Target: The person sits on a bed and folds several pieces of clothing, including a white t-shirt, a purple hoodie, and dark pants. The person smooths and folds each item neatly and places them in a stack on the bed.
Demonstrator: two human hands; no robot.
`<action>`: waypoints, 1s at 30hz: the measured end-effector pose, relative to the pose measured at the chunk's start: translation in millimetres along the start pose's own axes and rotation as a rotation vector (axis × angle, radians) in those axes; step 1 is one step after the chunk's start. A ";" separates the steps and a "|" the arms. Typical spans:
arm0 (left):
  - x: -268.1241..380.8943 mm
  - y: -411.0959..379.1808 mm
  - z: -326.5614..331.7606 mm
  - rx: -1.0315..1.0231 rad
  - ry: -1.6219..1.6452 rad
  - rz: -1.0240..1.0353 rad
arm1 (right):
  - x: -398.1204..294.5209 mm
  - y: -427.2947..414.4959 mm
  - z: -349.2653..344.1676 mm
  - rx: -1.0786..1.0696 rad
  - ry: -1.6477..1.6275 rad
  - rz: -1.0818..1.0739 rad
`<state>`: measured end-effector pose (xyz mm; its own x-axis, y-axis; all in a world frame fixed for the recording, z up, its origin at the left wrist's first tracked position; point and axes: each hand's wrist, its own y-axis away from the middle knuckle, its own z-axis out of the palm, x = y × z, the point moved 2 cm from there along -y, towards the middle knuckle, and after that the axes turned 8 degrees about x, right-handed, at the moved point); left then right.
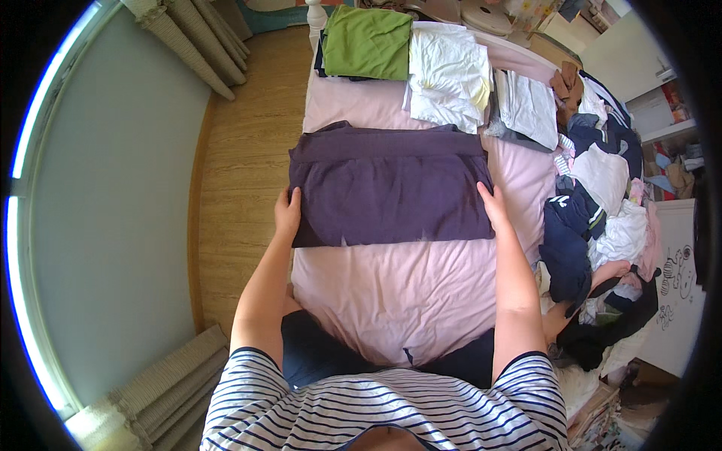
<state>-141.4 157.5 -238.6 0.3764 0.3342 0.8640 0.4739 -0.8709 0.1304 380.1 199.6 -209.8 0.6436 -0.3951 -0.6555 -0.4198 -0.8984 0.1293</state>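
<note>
A dark purple garment (389,191), folded into a wide rectangle, lies on the pink bedsheet (395,293) in front of me. My left hand (289,211) holds its left side edge, thumb on top and fingers at the outside. On the opposite side edge, my right hand (492,204) grips the cloth the same way. The fingers of both hands are partly hidden beneath or behind the cloth. Beyond the garment's far edge are a folded green cloth (369,42) on dark fabric, a stack of white clothes (448,73) and a smaller folded white and grey pile (527,107).
Rumpled clothes, among them a navy garment (567,242) and a white one (603,175), are heaped along the right side. A white bedpost (317,20) rises at the far left corner. Wooden floor (248,158) and curtains (189,42) are on the left.
</note>
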 end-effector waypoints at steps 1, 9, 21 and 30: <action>0.0 8.3 -5.3 0.028 0.123 -0.055 | -0.1 3.5 -3.6 -0.074 -0.154 0.111; 62.8 22.9 -38.4 -0.328 0.325 -0.483 | -35.2 30.2 -34.7 -0.412 -0.718 0.451; 86.2 120.9 -49.4 -0.524 0.665 -0.151 | 23.3 116.4 -139.5 -0.202 -0.755 0.213; -7.7 144.3 -23.6 -0.546 0.554 -0.839 | 29.7 138.6 -91.9 0.504 0.232 -0.207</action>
<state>-94.7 20.7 -215.0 -0.3622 0.7973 0.4829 -0.0504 -0.5341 0.8439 399.9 45.7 -143.0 0.8440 -0.3040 -0.4418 -0.4860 -0.7818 -0.3905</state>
